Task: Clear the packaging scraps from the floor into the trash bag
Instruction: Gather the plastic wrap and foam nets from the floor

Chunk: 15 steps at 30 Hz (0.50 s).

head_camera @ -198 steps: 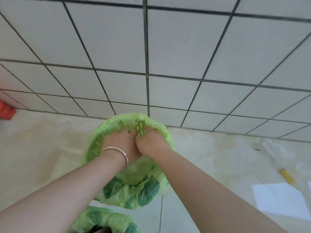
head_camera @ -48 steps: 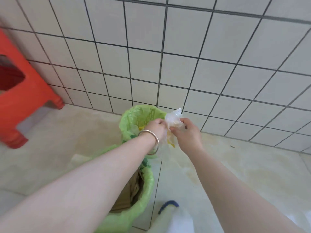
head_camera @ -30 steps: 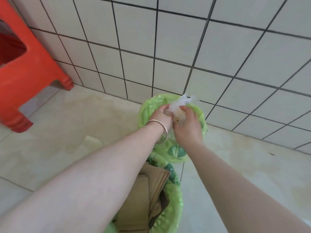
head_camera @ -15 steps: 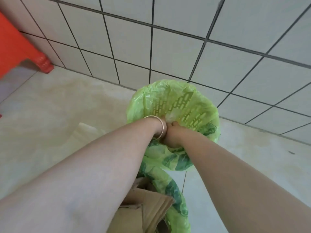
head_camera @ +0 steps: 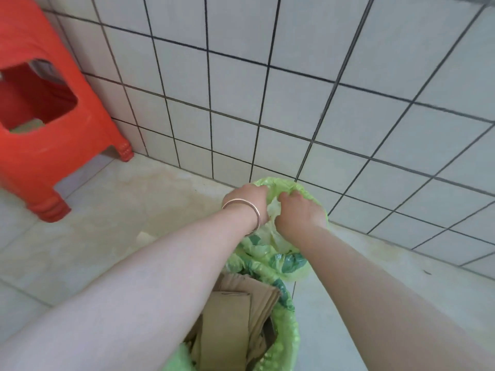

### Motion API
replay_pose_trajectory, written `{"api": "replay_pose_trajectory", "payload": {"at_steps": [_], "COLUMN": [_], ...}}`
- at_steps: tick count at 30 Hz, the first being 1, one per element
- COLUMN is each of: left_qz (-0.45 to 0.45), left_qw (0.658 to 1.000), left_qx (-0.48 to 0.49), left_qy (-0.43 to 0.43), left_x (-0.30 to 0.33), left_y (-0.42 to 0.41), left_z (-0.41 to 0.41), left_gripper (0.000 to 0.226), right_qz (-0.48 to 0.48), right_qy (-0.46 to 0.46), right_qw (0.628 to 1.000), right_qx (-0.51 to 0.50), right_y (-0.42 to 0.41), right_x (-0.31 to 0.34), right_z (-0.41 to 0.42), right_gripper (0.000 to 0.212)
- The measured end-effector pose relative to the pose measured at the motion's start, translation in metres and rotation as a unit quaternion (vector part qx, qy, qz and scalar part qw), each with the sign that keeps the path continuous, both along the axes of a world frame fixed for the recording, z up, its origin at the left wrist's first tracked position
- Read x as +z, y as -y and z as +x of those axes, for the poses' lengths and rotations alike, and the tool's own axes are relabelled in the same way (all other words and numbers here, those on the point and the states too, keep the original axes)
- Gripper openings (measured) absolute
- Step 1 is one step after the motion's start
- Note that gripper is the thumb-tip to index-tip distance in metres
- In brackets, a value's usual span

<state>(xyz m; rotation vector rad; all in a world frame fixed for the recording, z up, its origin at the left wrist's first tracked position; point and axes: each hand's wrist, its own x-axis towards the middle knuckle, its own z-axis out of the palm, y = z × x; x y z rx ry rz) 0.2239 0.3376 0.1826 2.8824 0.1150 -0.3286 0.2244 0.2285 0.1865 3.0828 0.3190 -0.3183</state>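
**Both hands deep in a green trash bag by the tiled wall**

Nearest the camera, folded brown cardboard [head_camera: 233,325] stands packed in a green bag [head_camera: 284,336] at the bottom edge of the view, just this side of the green trash bag [head_camera: 300,266] that the person is working in. Two bare forearms reach forward over the cardboard. The left hand [head_camera: 245,198], a metal bangle [head_camera: 247,210] round its wrist, has its fingers curled down over the trash bag's left rim, gripping the plastic. The right hand [head_camera: 298,210] is likewise curled, its fingers closed on pale, crumpled plastic packaging [head_camera: 273,210] that sits inside the trash bag's mouth between the two hands. The trash bag stands on the pale floor [head_camera: 120,210], right against the foot of the white tiled wall [head_camera: 294,103] behind it. Well to the left of the trash bag, a red plastic stool [head_camera: 40,129] stands on the floor, also close to the wall.
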Motion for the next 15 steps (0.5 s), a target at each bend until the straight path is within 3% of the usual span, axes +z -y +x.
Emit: {"api": "replay_pose_trajectory", "payload": {"at_steps": [5,15], "left_qz": [0.005,-0.031], "left_qw": [0.997,0.974], "left_qx": [0.005,0.122], "left_qy": [0.079,0.188], "left_x": [0.063,0.168], "left_y": [-0.045,-0.173], "left_z": [-0.075,-0.262], "left_gripper": [0.036,0.043], "right_qz": [0.083,0.211], "right_qy": [0.029,0.038], "right_qw": [0.996,0.972], "right_qx": [0.011,0.095], "right_y": [-0.040,-0.137], "right_x": [0.071,0.153], "right_z": [-0.076,-0.221], "right_gripper": [0.037,0.059]}}
